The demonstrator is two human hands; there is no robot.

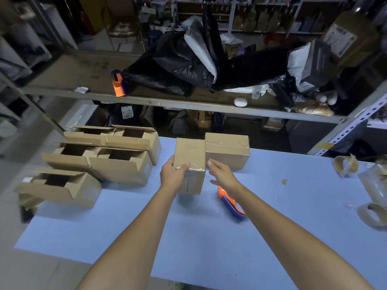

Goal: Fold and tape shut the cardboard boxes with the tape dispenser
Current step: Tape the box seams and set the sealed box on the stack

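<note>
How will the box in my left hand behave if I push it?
The box is probably light: the left hand grips just its near corner. Taped shut, it should stay stiff, not flop open. Its tape looks glossy, so a grip may slip there; flat sides should slide on the table, not roll.

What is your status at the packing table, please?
Left grip holds near taped box. Right grip open beside it, off the tape dispenser. Five open boxes waiting at left. Nothing in the way.
</note>
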